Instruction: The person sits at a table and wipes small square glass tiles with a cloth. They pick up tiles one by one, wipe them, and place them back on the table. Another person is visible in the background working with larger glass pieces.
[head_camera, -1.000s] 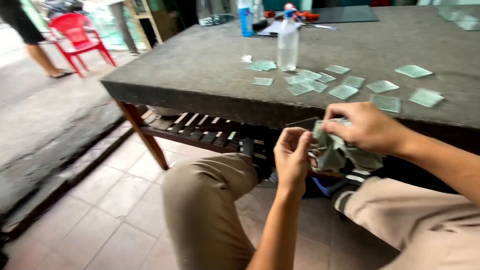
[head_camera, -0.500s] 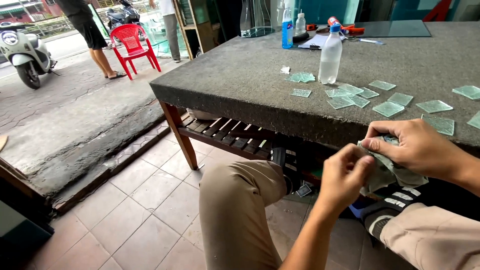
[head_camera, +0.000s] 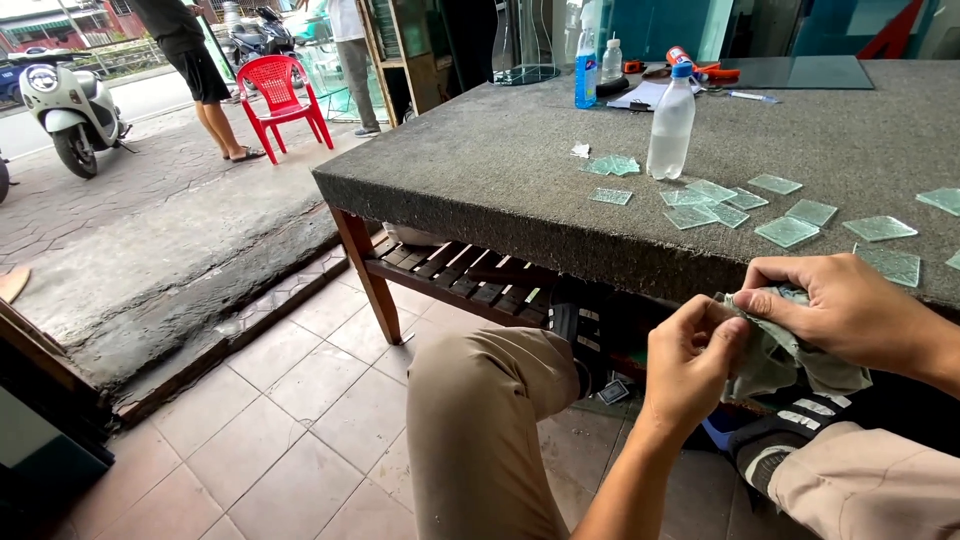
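Tiled floor (head_camera: 250, 400), grey-topped table (head_camera: 500, 170) — red chair (head_camera: 280, 85) outside.

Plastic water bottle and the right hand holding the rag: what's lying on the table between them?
In the head view, loose square glass pieces lie scattered on the grey table between the plastic water bottle and the right hand.

1. There is a single view, from a camera worn on the person's head, tilted down and forward.
2. It looks over the person's bent knee (head_camera: 490, 400) and both hands, the left hand (head_camera: 690, 370) and right hand (head_camera: 850, 310), which sit close in the lower right.
3. The grey surface (head_camera: 500, 170) runs from the middle to the upper right, at arm's reach.
4. The tiled floor (head_camera: 270, 430) fills the lower left; a street with a red chair (head_camera: 280, 90) lies far off at upper left.
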